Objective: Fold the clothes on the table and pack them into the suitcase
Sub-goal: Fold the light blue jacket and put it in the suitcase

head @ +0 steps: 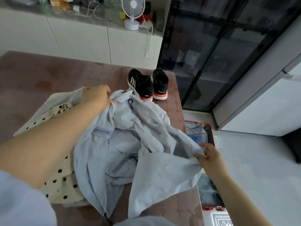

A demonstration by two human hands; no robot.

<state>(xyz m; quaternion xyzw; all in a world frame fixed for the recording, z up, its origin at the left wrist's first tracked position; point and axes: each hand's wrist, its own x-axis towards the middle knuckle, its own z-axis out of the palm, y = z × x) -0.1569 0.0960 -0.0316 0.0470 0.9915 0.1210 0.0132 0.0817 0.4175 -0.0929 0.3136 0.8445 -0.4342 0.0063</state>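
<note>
On the brown table (48, 74) a crumpled pale blue zip jacket (130, 144) lies spread, partly over a cream polka-dot garment (60, 185). The left hand (97, 95) grips a bunch of the jacket's far edge; the right hand (210, 156) pinches its near right corner. Black sneakers (147, 85) stand beyond. The open red suitcase (211, 134) lies on the floor beside the table, holding what may be denim.

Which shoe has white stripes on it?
The shoe on the picture's left has three white stripes on its side; the other shoe shows no stripes.
</note>
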